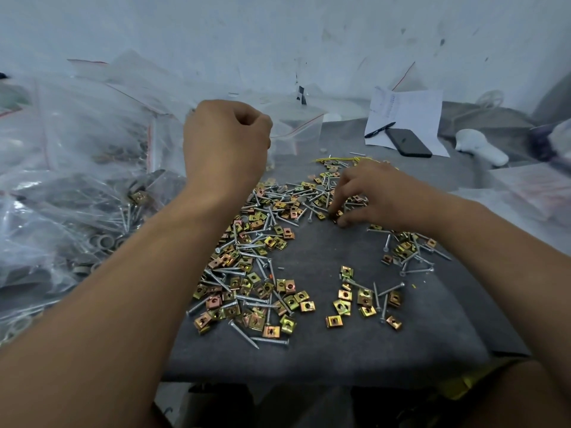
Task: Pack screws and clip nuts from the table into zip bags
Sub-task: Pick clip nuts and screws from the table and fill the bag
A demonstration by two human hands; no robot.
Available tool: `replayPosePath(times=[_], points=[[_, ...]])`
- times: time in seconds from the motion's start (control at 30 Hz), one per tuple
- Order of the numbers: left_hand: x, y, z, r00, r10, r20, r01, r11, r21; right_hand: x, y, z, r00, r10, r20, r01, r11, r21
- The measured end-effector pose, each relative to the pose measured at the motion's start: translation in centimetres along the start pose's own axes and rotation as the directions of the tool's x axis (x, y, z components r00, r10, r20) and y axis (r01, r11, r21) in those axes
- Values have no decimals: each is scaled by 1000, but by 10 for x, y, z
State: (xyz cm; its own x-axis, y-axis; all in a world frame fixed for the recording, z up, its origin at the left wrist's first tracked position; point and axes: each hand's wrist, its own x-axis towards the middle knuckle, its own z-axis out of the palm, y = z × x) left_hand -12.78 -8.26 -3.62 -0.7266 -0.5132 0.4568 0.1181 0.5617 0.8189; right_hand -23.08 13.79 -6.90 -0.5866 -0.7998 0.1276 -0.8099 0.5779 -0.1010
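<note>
Left hand (227, 140) is raised at 11 o'clock over the table, fingers curled into a fist at the mouth of a clear zip bag (293, 131). Can't tell if it pinches the bag edge or holds parts; the grip is hidden behind the knuckles.

Right hand (367, 196) is down at 1 o'clock in the pile, fingertips pinching a clip nut (337, 215).

Loose screws (268, 340) and clip nuts are scattered across the grey mat (324, 359), densest from 10 through 12, with a smaller cluster at 3 and a few at 5. Filled bags (77, 193) are heaped at 9.

Risks, as I judge them:
- Bag mouth looks slack. If the left hand doesn't hold it open, the nut hits the rim and drops back.
- Nuts and screws are tangled at the pick point, so a pinch may drag a screw along and make the count wrong.
- Right forearm is low over the 3 o'clock cluster. A sweep toward the bag could knock parts off the mat edge.
- Screw points could puncture the thin film.
</note>
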Motion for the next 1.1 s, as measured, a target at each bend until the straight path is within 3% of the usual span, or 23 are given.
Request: replayPosePath(times=[0.33, 0.5, 0.6, 0.77, 0.83, 1.0, 1.1], points=[[1, -1, -3, 1000, -14, 1, 14, 1000, -1, 1, 6, 3, 999, 38, 23, -37, 999, -32], [2, -5, 0, 999, -31, 43, 30, 999, 18, 4, 14, 10, 986, 150, 70, -140, 981, -136], [1, -6, 1, 999, -20, 38, 18, 999, 45, 0, 11, 8, 986, 136, 93, -128, 988, -82], [-2, -3, 6, 993, 62, 97, -74, 989, 126, -15, -2, -21, 979, 145, -143, -84, 927, 366], [-4, 0, 11, 984, 122, 132, -143, 975, 168, -23, -9, -34, 954, 171, -246, -40, 886, 462], [-12, 11, 19, 938, 261, 227, -307, 931, 198, -33, -25, -45, 891, 178, -419, 18, 905, 424], [-16, 14, 20, 925, 295, 239, -343, 919, 195, -32, -30, -47, 877, 176, -447, -3, 933, 361]])
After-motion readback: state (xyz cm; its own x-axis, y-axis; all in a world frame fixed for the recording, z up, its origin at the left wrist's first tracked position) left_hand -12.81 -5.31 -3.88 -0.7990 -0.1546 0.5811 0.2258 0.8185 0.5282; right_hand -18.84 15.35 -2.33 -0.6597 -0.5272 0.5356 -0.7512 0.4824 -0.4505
